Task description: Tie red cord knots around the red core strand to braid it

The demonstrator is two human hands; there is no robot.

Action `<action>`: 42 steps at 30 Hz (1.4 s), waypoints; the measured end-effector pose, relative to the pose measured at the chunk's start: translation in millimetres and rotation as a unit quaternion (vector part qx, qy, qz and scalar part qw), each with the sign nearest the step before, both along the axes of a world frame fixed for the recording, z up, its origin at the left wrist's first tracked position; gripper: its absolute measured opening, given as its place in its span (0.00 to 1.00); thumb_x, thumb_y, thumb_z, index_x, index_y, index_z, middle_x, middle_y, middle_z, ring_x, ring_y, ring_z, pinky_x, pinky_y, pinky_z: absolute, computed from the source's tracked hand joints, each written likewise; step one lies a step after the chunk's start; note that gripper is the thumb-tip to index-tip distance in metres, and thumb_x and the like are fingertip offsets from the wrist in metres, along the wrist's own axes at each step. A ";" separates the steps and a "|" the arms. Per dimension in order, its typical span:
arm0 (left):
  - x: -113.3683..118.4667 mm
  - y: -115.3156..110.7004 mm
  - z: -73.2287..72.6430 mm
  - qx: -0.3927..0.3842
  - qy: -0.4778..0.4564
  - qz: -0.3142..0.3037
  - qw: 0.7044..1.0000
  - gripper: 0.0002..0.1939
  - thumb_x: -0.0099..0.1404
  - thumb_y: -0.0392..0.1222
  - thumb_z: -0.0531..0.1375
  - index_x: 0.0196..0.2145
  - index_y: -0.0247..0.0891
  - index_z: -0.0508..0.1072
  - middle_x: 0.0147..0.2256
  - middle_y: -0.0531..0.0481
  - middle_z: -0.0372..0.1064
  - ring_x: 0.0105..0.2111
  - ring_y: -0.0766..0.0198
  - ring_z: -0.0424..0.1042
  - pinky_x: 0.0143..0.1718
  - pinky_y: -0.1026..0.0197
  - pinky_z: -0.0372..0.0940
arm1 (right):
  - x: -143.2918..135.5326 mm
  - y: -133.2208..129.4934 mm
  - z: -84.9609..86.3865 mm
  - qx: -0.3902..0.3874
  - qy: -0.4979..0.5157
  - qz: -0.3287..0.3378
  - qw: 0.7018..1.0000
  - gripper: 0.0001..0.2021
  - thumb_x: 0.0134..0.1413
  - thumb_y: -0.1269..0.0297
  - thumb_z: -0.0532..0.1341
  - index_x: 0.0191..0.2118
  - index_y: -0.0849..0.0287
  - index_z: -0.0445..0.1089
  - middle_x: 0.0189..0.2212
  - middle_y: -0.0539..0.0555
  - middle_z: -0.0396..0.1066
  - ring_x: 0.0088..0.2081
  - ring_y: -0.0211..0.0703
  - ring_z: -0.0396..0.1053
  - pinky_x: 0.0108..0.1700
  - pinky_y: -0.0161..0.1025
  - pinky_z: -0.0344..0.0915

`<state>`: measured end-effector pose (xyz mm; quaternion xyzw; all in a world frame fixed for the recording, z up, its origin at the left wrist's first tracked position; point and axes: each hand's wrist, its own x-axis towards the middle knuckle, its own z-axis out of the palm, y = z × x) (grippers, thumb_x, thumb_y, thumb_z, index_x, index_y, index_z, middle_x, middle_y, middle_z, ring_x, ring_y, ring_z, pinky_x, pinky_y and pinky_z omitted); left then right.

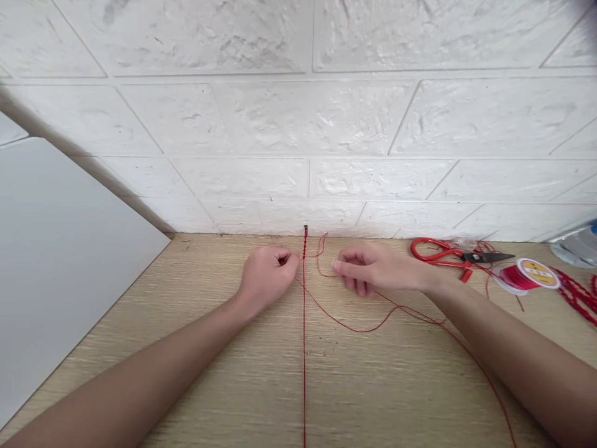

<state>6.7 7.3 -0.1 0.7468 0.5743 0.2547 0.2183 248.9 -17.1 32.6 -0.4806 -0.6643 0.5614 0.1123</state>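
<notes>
Craft workspace, wood-grained tabletop [247, 392], white brick-patterned wall [270, 118], red-handled scissors [464, 256], thread spool [526, 276]

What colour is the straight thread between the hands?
The thread is red, clearest in the head view.

Head-height view, forward and down.

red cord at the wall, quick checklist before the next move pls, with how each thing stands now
1. Knotted section meets the dark peg at the wall: ok.
2. Straight cord below the knots without slack: ok, it runs straight to the picture's bottom edge.
3. Left hand pinching thin cord beside the knots: ok.
4. Right hand gripping cord firmly: cannot tell; cord reaches its fingers, but the grip is unclear.
5. Loose strands uncrossed: not ok, they cross near the right forearm.
</notes>
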 end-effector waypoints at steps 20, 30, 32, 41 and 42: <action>-0.8 0.6 -1.4 -0.004 -0.004 0.003 1.000 0.19 0.62 0.45 0.54 0.17 0.37 0.55 0.17 0.56 0.50 0.21 0.69 0.54 0.26 0.61 0.45 | 13.7 4.5 24.4 0.291 -0.067 -0.124 0.946 0.13 0.64 0.53 0.55 0.37 0.57 0.68 0.29 0.50 0.67 0.29 0.39 0.63 0.32 0.37 0.59; -0.5 1.1 -1.8 -0.006 -0.002 0.000 1.000 0.18 0.62 0.44 0.53 0.18 0.38 0.54 0.18 0.56 0.50 0.22 0.68 0.52 0.26 0.61 0.45 | 45.6 -1.1 24.0 0.135 -0.250 0.096 0.954 0.08 0.48 0.60 0.66 0.36 0.53 0.73 0.33 0.51 0.74 0.32 0.45 0.69 0.30 0.38 0.59; -0.4 1.3 -2.0 -0.005 0.001 0.001 1.000 0.18 0.61 0.45 0.54 0.17 0.38 0.54 0.18 0.56 0.50 0.22 0.68 0.52 0.26 0.61 0.44 | 34.8 -2.7 20.3 0.141 -0.267 0.102 0.948 0.04 0.46 0.64 0.65 0.32 0.54 0.73 0.32 0.51 0.74 0.31 0.44 0.68 0.30 0.37 0.58; -1.0 1.0 -2.0 -0.004 -0.003 0.001 1.000 0.19 0.62 0.44 0.54 0.17 0.38 0.54 0.17 0.56 0.49 0.21 0.68 0.53 0.26 0.61 0.45 | 26.2 -4.4 17.9 0.158 -0.241 0.131 0.949 0.04 0.50 0.70 0.59 0.31 0.55 0.71 0.29 0.49 0.73 0.28 0.40 0.65 0.29 0.36 0.56; -1.0 0.9 -1.9 -0.005 -0.005 0.001 1.000 0.19 0.61 0.44 0.54 0.17 0.38 0.53 0.17 0.56 0.49 0.21 0.68 0.53 0.26 0.61 0.45 | 24.2 -5.4 19.3 0.158 -0.221 0.127 0.954 0.04 0.51 0.70 0.59 0.32 0.55 0.70 0.30 0.49 0.73 0.29 0.40 0.65 0.29 0.36 0.56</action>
